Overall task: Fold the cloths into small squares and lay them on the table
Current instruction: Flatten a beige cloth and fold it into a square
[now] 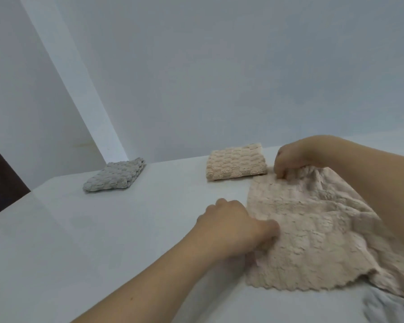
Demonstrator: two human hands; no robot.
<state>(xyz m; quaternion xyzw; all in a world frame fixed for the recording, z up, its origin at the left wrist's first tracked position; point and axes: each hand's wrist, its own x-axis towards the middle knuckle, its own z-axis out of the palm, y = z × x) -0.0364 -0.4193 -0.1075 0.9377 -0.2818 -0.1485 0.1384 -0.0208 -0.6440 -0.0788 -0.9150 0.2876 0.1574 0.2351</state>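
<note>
Beige cloth (pixel 313 231) lies spread, rumpled, on white table (pixel 103 229). Left hand (pixel 231 227) pinches its near-left edge; right hand (pixel 289 159) grips its far corner. Folded beige square (pixel 236 164) and grey square (pixel 114 176) lie behind.

Two beige cloths (pixel 313 229), one grey cloth (pixel 114 176), two hands (pixel 233 227)

Two folded cloths (pixel 236 163) lie behind the open cloth (pixel 313 229) on the table (pixel 103 229).
</note>
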